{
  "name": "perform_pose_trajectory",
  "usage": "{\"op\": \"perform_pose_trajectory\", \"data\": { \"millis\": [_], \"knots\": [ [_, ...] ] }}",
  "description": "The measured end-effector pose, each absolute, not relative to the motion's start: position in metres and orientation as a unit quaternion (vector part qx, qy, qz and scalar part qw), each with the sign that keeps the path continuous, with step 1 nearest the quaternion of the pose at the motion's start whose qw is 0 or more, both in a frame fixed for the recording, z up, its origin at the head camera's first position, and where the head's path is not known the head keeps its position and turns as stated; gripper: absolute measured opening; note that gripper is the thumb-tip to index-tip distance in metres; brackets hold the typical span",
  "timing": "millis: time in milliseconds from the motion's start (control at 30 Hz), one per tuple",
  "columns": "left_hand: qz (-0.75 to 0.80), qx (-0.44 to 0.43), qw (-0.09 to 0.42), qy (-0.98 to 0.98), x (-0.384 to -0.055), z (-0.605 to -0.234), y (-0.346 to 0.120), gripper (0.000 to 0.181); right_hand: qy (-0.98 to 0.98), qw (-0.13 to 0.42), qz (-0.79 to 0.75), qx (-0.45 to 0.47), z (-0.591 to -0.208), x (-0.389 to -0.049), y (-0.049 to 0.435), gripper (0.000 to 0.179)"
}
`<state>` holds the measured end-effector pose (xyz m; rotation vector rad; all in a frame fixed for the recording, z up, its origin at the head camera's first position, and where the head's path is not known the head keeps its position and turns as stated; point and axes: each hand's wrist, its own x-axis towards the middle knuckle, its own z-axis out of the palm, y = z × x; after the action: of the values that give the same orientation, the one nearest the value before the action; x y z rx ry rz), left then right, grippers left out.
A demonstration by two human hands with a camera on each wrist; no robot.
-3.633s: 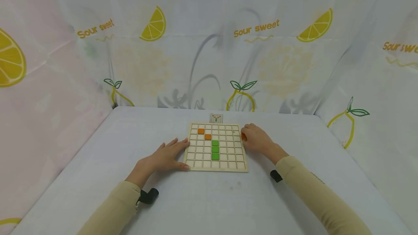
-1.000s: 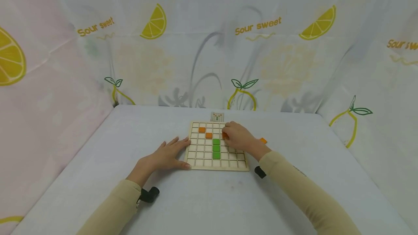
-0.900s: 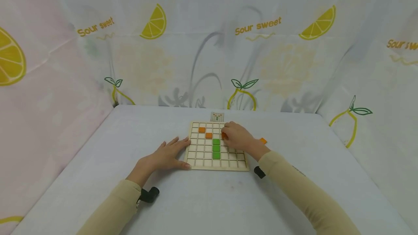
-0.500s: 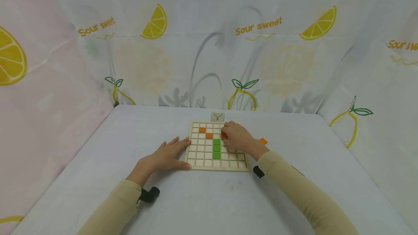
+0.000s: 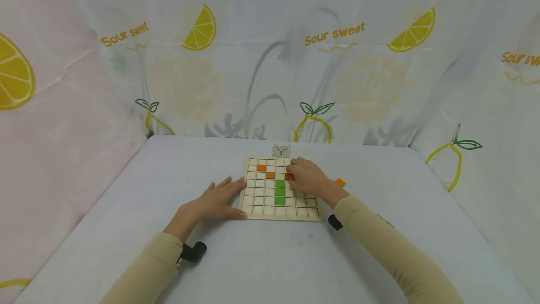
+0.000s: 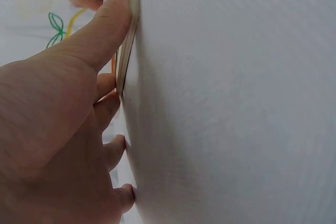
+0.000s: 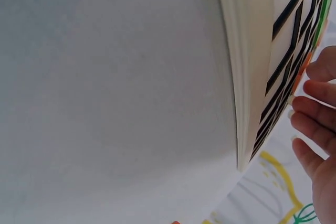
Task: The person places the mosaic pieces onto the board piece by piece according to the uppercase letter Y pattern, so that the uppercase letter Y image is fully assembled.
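A square wooden grid board lies on the white table. Three green tiles stand in a column in its cells, and an orange tile sits up and left of them with another orange tile beside it. My left hand rests with spread fingers along the board's left edge, thumb at the near corner. Over the board, my right hand has its thumb and fingertips at an orange tile, which looks flat in a cell and is partly hidden. In the right wrist view, that hand's fingers are loosely bent.
One loose orange tile lies on the table to the right of the board, beyond the right wrist. Behind the board is a small card with a printed grid pattern. Lemon-printed cloth walls enclose the table at the back and sides.
My right hand has moved left from the board's right edge onto the grid, bringing an orange tile that now looks flat in a cell. My left hand has stayed in place.
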<state>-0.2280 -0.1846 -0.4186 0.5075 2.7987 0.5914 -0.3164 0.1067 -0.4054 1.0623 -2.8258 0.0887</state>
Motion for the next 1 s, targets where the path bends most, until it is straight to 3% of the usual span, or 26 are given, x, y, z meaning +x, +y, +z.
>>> {"op": "perform_pose_trajectory", "data": {
  "millis": [467, 1000],
  "knots": [
    [0.200, 0.172, 0.120, 0.957, -0.228, -0.418, -0.183, 0.098, -0.925, 0.082, 0.022, 0.371, -0.406, -0.318, 0.116, 0.013],
    [0.203, 0.173, 0.119, 0.956, -0.227, -0.417, -0.184, 0.096, -0.924, 0.092, 0.047, 0.369, -0.406, -0.317, 0.133, 0.017]
  ]
}}
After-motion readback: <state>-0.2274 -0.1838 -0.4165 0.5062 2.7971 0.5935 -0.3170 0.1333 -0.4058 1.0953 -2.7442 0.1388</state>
